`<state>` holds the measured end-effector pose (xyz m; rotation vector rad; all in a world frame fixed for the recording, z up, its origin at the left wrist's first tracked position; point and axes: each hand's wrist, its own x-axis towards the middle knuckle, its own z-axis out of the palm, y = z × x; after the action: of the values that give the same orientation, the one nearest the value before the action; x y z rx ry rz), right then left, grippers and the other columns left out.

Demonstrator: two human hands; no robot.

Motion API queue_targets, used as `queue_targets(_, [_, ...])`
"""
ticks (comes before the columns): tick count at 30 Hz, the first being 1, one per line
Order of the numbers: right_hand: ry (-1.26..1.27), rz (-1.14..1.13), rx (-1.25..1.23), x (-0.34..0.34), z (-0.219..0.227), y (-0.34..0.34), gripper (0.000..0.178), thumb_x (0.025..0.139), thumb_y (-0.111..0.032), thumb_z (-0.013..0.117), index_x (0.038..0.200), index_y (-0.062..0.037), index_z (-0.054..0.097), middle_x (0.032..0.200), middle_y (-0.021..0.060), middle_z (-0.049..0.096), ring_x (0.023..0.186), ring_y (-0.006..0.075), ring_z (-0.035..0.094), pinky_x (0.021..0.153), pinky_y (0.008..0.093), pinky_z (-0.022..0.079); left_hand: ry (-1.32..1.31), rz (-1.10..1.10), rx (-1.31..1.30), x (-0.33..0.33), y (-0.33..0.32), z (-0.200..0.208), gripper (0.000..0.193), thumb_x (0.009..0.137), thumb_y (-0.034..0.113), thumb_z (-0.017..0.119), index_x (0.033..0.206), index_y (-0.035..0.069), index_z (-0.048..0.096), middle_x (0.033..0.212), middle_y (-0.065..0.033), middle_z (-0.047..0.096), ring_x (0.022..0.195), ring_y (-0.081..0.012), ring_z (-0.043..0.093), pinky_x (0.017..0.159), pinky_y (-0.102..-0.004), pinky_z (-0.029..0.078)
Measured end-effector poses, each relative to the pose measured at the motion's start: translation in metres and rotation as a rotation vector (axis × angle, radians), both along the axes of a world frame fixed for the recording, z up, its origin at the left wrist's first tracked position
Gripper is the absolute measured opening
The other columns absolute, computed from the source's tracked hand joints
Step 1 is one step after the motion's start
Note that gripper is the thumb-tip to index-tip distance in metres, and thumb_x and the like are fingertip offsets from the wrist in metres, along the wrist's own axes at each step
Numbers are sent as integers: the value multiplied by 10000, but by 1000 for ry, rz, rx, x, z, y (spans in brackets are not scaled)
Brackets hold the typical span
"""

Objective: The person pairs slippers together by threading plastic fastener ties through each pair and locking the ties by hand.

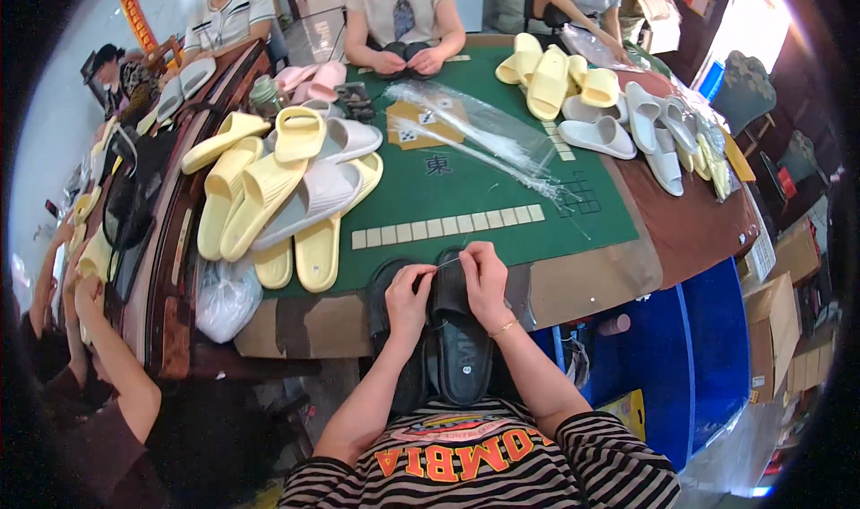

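A pair of black slippers rests upright at the table's front edge against my body, the right slipper (465,366) showing its insole and the left slipper (411,382) partly covered by my arm. Above their straps, my left hand (408,301) pinches one end of a thin clear strand (448,263). The other end is between the closed fingertips of my right hand (484,287). Whether the strand passes through the slippers I cannot make out. Farther back on the green table, a bundle of similar clear strands (511,150) lies on a plastic bag.
Yellow and grey slippers are piled at left (260,191) and at right (546,83). A knotted plastic bag (227,300) hangs off the front left edge. Across the table a person's hands (408,59) hold dark slippers. Other people work at left and far right. Cardboard boxes (772,334) stand right.
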<state>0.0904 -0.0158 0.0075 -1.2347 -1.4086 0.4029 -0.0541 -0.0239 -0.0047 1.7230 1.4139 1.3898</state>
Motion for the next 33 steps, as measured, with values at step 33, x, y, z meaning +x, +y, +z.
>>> queue_targets(33, [-99,122,-70,-6,0,0,109,886,-67,651,945,-30,567,807,156,615,705,316,614,631,369,493,15,247,141,2,-7,-5,90,831,66,673,912,75,634,941,-69,618,959,-273,586,995,-445,392])
